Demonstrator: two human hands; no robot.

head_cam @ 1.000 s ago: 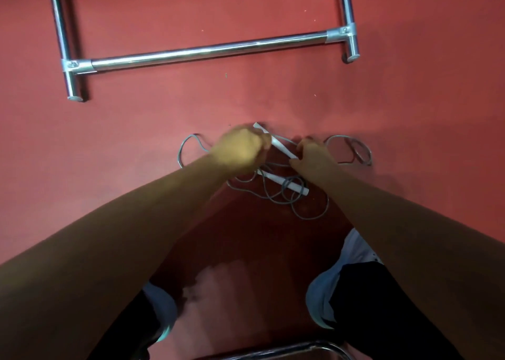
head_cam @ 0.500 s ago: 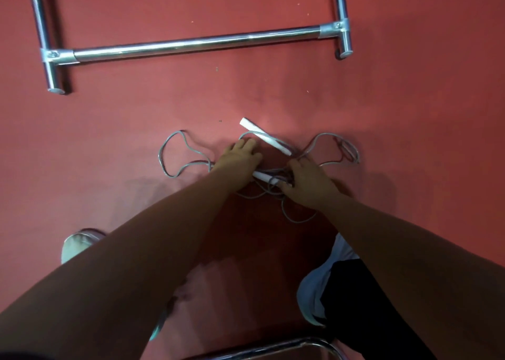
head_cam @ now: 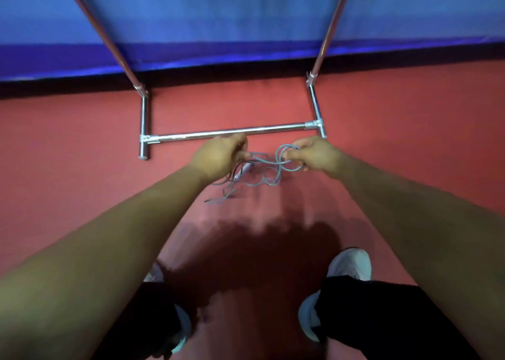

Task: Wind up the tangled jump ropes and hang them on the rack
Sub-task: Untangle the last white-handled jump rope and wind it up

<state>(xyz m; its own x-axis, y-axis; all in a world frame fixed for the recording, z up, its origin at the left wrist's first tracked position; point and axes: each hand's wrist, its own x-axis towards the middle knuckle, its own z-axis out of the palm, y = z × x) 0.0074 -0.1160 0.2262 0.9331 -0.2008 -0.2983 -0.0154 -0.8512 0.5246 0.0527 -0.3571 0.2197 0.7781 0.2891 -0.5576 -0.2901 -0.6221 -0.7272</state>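
Clutching the tangled grey jump ropes (head_cam: 266, 168) from both sides, the two grips are closed on cord. The left grip (head_cam: 218, 156) has its fingers curled round several strands, and the right grip (head_cam: 314, 154) pinches a cluster of loops between thumb and fingers. The tangle sags between them, with a pale handle (head_cam: 243, 171) hanging tilted just below the left grip and loose loops trailing lower. Blur hides whether those loops touch the red floor (head_cam: 82, 168). Just beyond the grips stands the chrome rack (head_cam: 273, 128), its low crossbar running across the floor and its two uprights rising against a blue wall (head_cam: 246, 18). No rope hangs on the rack. Lower down, the person's black trousers (head_cam: 382, 310) and white shoes (head_cam: 352, 262) show, feet apart on the floor.
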